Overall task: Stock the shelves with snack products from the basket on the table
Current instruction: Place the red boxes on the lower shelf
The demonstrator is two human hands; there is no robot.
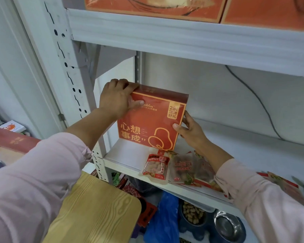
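A red-orange snack box (pixel 151 123) with yellow lettering stands upright at the left end of the white shelf (pixel 123 155). My left hand (pixel 117 99) grips its top left corner, fingers over the top edge. My right hand (pixel 189 131) holds its lower right side, thumb on the front. In front of the box a peanut pouch (pixel 155 166) lies flat at the shelf's front edge. Beside it lie clear snack packets (pixel 191 168), partly under my right sleeve. The basket is not in view.
Orange boxes (pixel 165 6) fill the shelf above. A wooden tabletop corner (pixel 95 209) sits below my left arm. Under the shelf are a blue bag (pixel 162 220), a bowl of peanuts (pixel 192 214) and a steel bowl (pixel 229 225). A black cable (pixel 256 97) runs down the back wall.
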